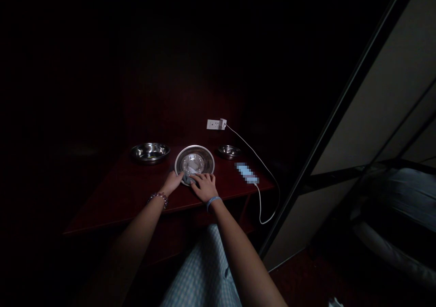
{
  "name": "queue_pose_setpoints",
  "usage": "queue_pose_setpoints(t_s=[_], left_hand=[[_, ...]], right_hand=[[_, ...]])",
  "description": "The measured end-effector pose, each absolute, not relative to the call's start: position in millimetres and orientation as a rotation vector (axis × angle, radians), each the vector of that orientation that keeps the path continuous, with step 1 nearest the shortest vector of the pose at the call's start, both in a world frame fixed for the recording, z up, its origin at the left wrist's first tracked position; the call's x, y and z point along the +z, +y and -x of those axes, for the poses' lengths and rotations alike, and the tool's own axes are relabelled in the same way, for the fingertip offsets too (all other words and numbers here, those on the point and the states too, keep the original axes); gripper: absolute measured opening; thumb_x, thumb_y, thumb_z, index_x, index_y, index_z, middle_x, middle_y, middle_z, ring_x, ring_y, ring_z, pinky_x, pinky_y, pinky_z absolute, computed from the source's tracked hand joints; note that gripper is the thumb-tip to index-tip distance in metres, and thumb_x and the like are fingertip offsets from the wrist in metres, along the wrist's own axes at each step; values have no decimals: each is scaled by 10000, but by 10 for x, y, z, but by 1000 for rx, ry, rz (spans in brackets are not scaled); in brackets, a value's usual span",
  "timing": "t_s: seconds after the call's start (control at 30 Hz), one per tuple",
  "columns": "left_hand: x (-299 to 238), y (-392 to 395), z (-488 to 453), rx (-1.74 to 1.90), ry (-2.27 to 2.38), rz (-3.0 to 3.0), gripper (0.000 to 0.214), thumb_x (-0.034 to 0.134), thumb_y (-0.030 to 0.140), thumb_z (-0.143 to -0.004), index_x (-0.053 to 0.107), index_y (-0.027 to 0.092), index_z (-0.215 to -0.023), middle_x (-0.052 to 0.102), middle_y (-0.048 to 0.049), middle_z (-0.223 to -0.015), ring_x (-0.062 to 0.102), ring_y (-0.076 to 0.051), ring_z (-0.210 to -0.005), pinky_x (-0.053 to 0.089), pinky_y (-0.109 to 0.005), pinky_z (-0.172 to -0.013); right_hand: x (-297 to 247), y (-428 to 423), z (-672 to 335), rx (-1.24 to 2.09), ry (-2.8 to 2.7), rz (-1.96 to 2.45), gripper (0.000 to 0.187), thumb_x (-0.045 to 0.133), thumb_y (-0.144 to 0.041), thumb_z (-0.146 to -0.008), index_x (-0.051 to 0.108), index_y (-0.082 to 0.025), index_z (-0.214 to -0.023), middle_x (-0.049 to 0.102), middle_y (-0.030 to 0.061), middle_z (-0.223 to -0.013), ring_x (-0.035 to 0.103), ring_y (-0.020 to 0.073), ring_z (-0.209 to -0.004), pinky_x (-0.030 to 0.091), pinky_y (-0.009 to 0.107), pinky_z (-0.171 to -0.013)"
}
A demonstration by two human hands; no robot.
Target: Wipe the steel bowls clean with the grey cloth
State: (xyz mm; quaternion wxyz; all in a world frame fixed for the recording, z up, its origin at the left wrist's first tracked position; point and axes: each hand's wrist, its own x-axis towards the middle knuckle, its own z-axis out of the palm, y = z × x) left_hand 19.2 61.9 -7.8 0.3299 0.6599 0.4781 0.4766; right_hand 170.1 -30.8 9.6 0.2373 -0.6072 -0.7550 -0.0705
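Observation:
A shiny metal bowl point(209, 158) stands tilted toward me near the middle of the dark red table, its inside showing. At its near left rim, my left hand point(172, 182) is closed on the edge, with a beaded bracelet on the wrist. My right hand point(205, 186), with a blue band on the wrist, lies over the near rim. Its fingers press on a small grey cloth point(186, 178) bunched against the rim between the two hands. The fingertips of the left hand are hidden behind the bowl.
On the table point(122, 198), a wide metal bowl point(150, 157) sits to the left and a smaller one point(229, 151) at the back right. A phone point(246, 173) lies at right, its white cable point(260, 207) looping past the table edge to a wall socket point(213, 125).

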Motion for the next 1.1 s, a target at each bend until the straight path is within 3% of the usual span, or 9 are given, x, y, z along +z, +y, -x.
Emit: queue_pose_setpoints(t_s=[0.33, 0.57, 0.77, 1.1], left_hand=[[-120, 660, -185, 1210, 1239, -1740, 288, 505, 265, -754, 689, 125, -926, 744, -124, -1026, 682, -259, -1003, 501, -320, -905], [-131, 659, -183, 1200, 1249, -1761, 288, 519, 264, -775, 691, 137, -969, 737, -125, -1066, 665, -265, -1054, 478, -342, -945], [-139, 671, -180, 1176, 1259, -1754, 320, 525, 271, -792, 679, 117, -1026, 718, -142, -1116, 660, -264, -1062, 477, -344, -945], [-145, 685, -187, 1159, 1253, -1795, 352, 489, 248, -808, 658, 94, -1075, 710, -141, -1133, 648, -249, -1087, 464, -318, -955]], right_hand=[[109, -310, -1671, -243, -1890, 1797, 274, 493, -371, -901, 652, -312, -1117, 539, -4, -1354, 342, 260, -1271, 197, 447, -1067], [102, -325, -1655, -282, -1827, 1850, 303, 465, -315, -904, 629, -238, -1148, 435, 44, -1461, 297, 288, -1321, 189, 465, -1080], [84, -317, -1678, -303, -1834, 1830, 318, 470, -234, -882, 617, -210, -1163, 345, 31, -1528, 227, 291, -1377, 161, 469, -1104], [93, -305, -1683, -279, -1814, 1806, 326, 464, -233, -890, 639, -222, -1165, 469, 14, -1451, 253, 273, -1370, 170, 454, -1098]])
